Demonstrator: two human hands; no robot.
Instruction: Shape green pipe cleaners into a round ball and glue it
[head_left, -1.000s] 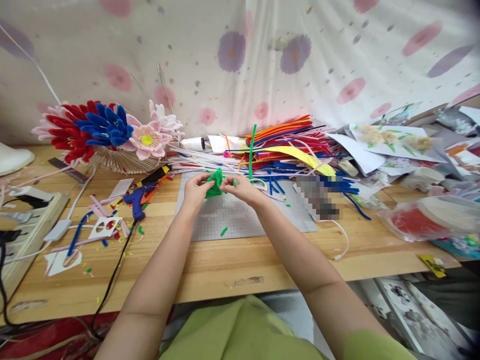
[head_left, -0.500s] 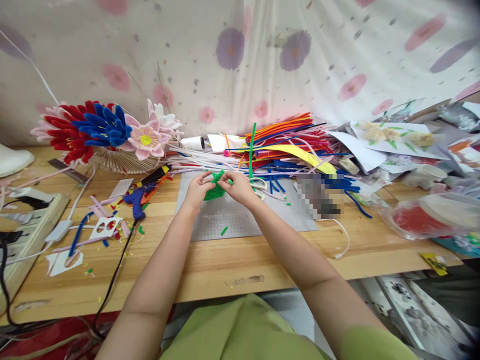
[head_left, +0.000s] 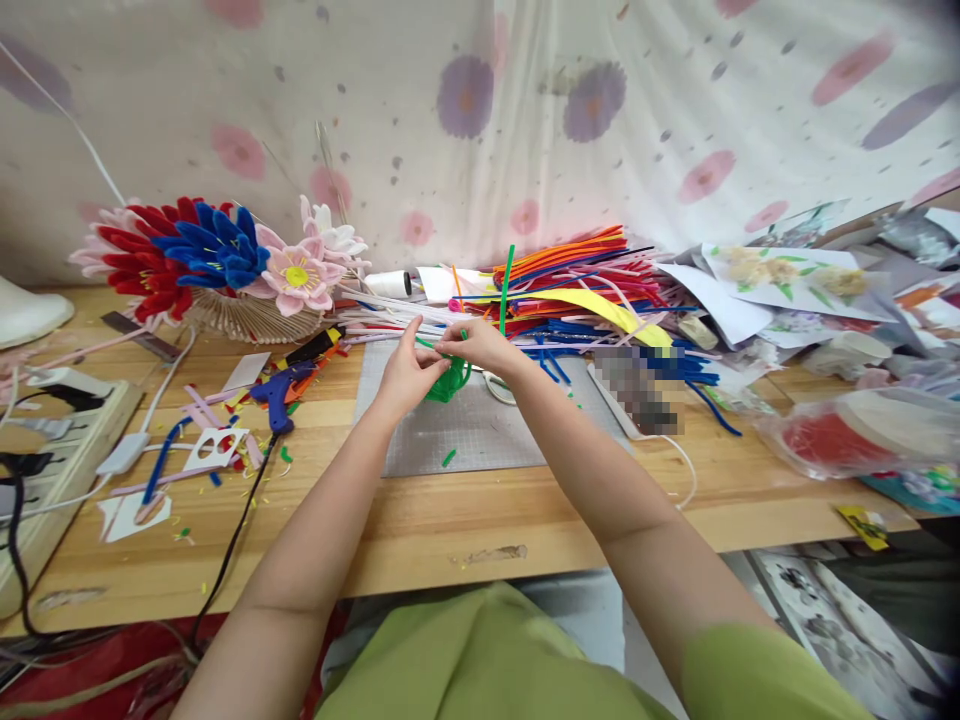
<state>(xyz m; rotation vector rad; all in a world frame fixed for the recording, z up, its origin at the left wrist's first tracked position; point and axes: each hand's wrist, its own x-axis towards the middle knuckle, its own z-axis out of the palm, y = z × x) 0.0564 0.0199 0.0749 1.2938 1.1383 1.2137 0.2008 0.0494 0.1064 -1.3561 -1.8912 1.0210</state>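
Note:
A small green pipe-cleaner piece (head_left: 450, 380) is held between both hands above the grey cutting mat (head_left: 450, 440). My left hand (head_left: 405, 375) pinches its left side with the fingers pointing up. My right hand (head_left: 480, 347) grips its top from the right. The hands touch each other over the piece and hide most of it. A straight green pipe cleaner (head_left: 505, 290) stands up just behind my right hand, out of a heap of coloured pipe cleaners (head_left: 577, 290).
A blue glue gun (head_left: 277, 388) with a black cord lies left of the mat among scraps. Red, blue and pink pipe-cleaner flowers (head_left: 217, 260) sit at the back left. A power strip (head_left: 52, 420) is at the far left. Papers and bags crowd the right.
Both hands have shifted slightly right and away from me with the green piece. My left fingers now point up, and the piece sits lower between the hands.

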